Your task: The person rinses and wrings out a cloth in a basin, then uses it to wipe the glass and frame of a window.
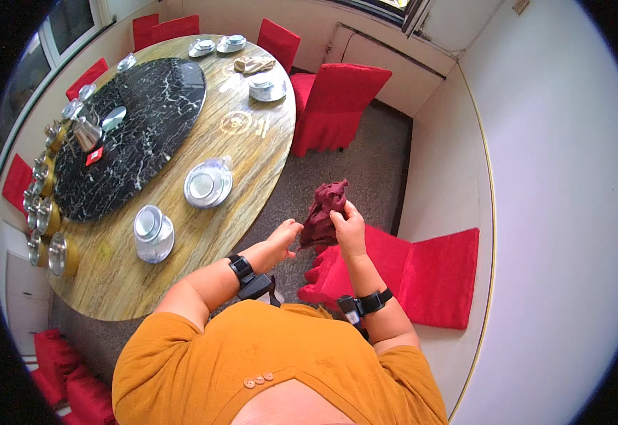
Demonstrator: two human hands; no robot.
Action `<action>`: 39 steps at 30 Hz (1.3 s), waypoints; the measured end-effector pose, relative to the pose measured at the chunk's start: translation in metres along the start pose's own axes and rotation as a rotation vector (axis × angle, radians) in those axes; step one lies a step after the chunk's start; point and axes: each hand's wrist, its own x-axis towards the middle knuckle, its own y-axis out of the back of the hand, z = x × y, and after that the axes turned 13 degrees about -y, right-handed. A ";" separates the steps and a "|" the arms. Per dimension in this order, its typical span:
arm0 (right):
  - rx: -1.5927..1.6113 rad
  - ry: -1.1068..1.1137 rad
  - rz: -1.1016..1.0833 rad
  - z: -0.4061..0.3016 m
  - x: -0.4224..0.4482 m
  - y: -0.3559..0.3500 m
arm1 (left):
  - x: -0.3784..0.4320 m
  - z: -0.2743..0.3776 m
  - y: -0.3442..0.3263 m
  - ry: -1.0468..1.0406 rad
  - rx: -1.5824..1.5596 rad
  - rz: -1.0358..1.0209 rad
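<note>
My right hand (350, 226) pinches a crumpled dark maroon cloth (322, 215) between thumb and fingers, and its loose end hangs to the left. Just left of the cloth is my left hand (284, 237), thumb and fingers apart with nothing held. Its fingertips come close to the cloth's edge; whether they touch is unclear. Below both hands are the dark floor and a red-covered chair (378, 260). To the left, a plastic-wrapped tableware set (208, 183) sits on the round marble-patterned table (256, 175), with a second wrapped set (153, 234) nearer me.
A black marbled turntable (155, 117) carries a metal kettle (87, 133) and a small red packet (94, 156). Several gold-sided metal pots (63, 255) line the table's left edge. A folded beige cloth (255, 64) lies at the far side. Another red chair (343, 109) stands by the table.
</note>
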 end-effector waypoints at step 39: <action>0.388 -0.544 0.230 0.017 0.512 0.296 | 0.441 0.363 -0.135 0.053 -0.561 -0.400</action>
